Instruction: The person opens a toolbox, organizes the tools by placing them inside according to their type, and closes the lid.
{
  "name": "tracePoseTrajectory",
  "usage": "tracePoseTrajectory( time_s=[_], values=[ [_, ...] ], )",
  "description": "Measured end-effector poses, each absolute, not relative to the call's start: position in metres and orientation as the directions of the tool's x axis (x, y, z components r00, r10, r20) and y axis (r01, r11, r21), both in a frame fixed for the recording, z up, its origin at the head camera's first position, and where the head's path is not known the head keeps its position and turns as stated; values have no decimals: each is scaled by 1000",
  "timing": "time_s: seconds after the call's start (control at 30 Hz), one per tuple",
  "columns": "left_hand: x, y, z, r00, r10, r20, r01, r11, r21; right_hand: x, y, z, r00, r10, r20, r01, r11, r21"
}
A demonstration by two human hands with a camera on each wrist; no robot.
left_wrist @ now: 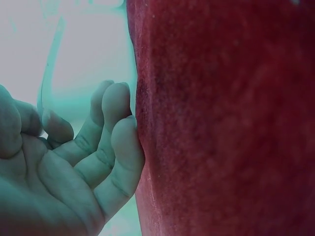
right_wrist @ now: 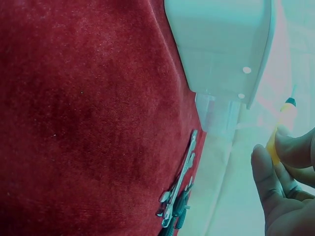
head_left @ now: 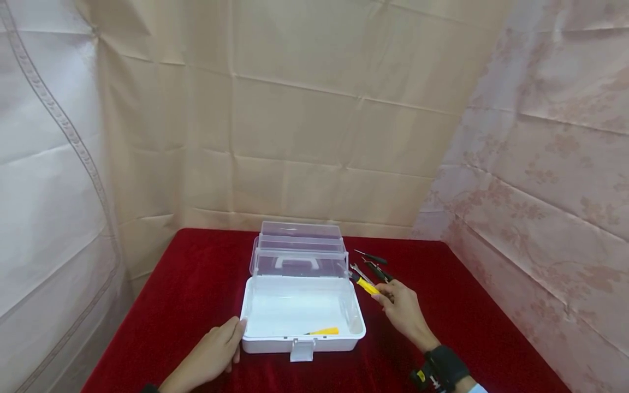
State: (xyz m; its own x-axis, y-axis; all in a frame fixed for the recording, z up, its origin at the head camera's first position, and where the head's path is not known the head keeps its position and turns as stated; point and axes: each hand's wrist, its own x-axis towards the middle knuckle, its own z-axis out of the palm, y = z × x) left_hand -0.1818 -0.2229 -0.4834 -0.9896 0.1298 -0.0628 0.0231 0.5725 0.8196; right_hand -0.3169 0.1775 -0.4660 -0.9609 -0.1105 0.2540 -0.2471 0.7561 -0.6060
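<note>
A white toolbox [head_left: 303, 345] with its clear lid raised stands on the red cloth. My left hand [head_left: 216, 349] grips its front left corner, fingertips at the rim; in the left wrist view the other fingers [left_wrist: 120, 147] curl beside the wall. My right hand [head_left: 404, 311] pinches a yellow-handled screwdriver [head_left: 367, 286] just off the box's right side. Its dark collar and thin shaft point away from the thumb in the right wrist view. Inside the box, near the front wall, lies another yellow-handled screwdriver [head_left: 325, 331].
Right of the raised clear lid [head_left: 301, 265] lie a dark-handled screwdriver [head_left: 375, 258], a dark-handled tool [head_left: 377, 271] and a silver wrench [right_wrist: 181, 178]. A latch [head_left: 302, 350] hangs down at the box's front. Red cloth [head_left: 196, 273] covers the table, with hanging fabric around it.
</note>
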Motion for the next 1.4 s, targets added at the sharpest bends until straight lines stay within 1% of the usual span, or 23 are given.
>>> tracePoseTrajectory(
  time_s=[0.37,0.63,1.17,1.4],
  values=[
    [-182,-223,-485,-989,130,-63,24,574,819,-314,175,-467,-957,-125,262,-260,771,-582],
    [-182,-224,-485,-989,143,-42,48,571,819,-313,173,-465,-952,-132,275,-272,775,-571],
    [-180,-225,-486,-984,166,-66,39,558,829,-306,163,-463,-943,-154,296,-296,795,-530],
    [-182,-226,-485,-983,173,-54,51,553,832,-307,159,-459,-934,-160,319,-313,795,-520]
  ],
)
